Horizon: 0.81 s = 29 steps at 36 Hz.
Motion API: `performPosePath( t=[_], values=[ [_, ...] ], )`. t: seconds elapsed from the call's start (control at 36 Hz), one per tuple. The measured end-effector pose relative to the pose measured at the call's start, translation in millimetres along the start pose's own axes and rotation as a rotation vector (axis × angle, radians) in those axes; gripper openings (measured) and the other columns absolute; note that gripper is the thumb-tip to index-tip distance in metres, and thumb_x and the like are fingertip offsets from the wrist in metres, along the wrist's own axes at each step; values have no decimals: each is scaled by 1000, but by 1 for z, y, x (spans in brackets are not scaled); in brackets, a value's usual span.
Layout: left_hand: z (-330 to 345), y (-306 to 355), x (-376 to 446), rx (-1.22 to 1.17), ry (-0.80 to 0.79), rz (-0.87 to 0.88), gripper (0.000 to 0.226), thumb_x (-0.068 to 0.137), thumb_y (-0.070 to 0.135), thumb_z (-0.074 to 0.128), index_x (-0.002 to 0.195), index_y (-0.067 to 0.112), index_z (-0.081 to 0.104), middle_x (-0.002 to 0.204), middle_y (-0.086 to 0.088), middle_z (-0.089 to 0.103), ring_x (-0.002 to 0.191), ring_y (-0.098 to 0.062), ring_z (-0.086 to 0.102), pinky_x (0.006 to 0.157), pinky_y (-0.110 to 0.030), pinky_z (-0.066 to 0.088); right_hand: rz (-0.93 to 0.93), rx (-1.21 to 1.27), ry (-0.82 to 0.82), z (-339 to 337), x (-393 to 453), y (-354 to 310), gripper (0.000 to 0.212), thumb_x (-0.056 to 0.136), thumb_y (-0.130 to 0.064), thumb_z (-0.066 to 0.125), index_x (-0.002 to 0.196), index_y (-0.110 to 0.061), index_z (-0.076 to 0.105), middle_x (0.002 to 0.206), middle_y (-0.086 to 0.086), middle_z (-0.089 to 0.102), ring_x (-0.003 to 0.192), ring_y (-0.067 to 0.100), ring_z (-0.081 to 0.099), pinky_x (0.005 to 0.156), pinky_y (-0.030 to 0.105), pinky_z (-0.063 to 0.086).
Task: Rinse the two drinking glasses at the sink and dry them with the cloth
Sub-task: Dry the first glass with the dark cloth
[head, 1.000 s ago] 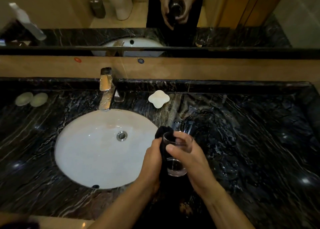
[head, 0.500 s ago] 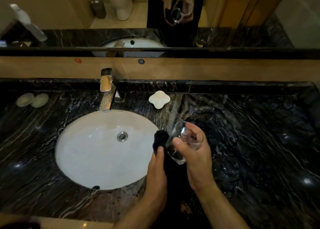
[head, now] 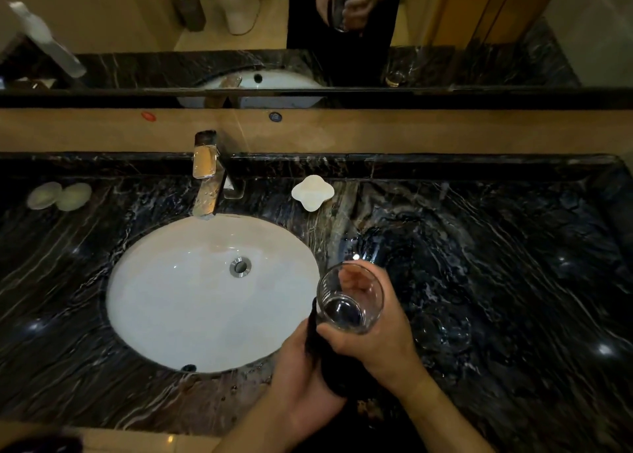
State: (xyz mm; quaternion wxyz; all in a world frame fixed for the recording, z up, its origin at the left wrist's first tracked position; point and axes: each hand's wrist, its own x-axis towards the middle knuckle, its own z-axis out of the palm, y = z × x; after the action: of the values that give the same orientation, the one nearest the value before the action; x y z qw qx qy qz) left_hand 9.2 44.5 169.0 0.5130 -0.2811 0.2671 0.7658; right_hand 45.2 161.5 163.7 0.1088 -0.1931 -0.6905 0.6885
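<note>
My right hand (head: 382,348) grips a clear drinking glass (head: 349,298) from the side, its open mouth turned up toward the camera, just right of the sink basin (head: 154,281). My left hand (head: 301,379) holds a black cloth (head: 342,377) against the glass's lower left side and under it. A second clear glass (head: 375,247) seems to stand on the dark counter just behind the held one; it is faint against the marble.
The chrome faucet (head: 205,182) stands at the back of the basin, with no water running. A white soap dish (head: 312,192) sits right of it, and two pale round pads (head: 60,195) lie at the far left. A mirror runs along the back wall.
The cloth was inside the glass a second ago and has come out. My right hand has tilted the glass and turned its mouth up, with the cloth now beside and below it.
</note>
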Motion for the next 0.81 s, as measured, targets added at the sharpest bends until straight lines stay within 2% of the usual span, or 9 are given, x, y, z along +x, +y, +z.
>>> performPosePath(
  t=[0.11,0.22,0.33,0.47,0.56,0.61,0.69,0.75,0.81],
  values=[
    [-9,5,-8,12,44,-17,44,96,22,51,127,-5,64,132,-24,63,124,-35,59,113,-45,39,2,-34,1,-8,1,1,78,57,-25,87,127,-27,52,118,-19,64,120,9,60,96,15,47],
    [-5,13,-3,32,118,55,39,95,22,51,109,-7,73,113,-25,71,93,-34,73,86,-41,60,29,-42,-62,-2,-4,0,78,55,-27,87,125,-29,52,117,-19,65,117,10,63,96,19,49],
    [-2,13,8,18,134,118,36,84,22,54,89,-4,78,98,-22,74,80,-31,75,71,-39,63,53,12,-97,12,-7,2,76,56,-25,85,125,-25,53,115,-18,64,117,8,62,98,19,48],
    [-1,11,9,2,72,71,40,98,25,47,105,-3,76,110,-21,72,90,-30,74,81,-39,62,30,0,-47,10,1,5,80,56,-24,87,128,-25,51,117,-15,65,117,7,62,97,19,49],
    [-7,6,7,52,56,0,44,99,29,47,124,-1,68,128,-22,66,113,-34,66,106,-45,47,-13,-47,-27,-1,15,5,82,58,-13,91,127,-28,50,124,-7,62,119,4,59,99,14,45],
    [-14,4,7,120,50,-26,49,97,32,50,131,0,63,133,-23,62,120,-38,59,112,-46,37,-17,-59,-10,-11,25,4,80,60,-13,90,125,-34,49,124,-12,61,119,1,57,98,11,43],
    [-21,6,9,294,110,23,50,93,36,53,121,-2,69,120,-25,68,92,-35,64,86,-43,44,-9,-75,40,-29,35,4,75,58,-29,89,122,-38,53,121,-16,64,120,5,59,102,16,44],
    [-25,9,11,510,181,93,47,93,41,52,107,4,77,110,-22,73,79,-31,66,71,-38,46,-4,-103,73,-42,41,5,73,61,-20,93,121,-32,55,119,-12,65,116,2,62,104,16,45],
    [-32,11,11,867,240,198,45,90,50,54,98,14,80,97,-14,78,77,-26,70,70,-32,49,-8,-127,128,-57,51,6,71,64,-8,93,121,-26,55,118,-7,65,109,-4,62,100,10,45]
  ],
)
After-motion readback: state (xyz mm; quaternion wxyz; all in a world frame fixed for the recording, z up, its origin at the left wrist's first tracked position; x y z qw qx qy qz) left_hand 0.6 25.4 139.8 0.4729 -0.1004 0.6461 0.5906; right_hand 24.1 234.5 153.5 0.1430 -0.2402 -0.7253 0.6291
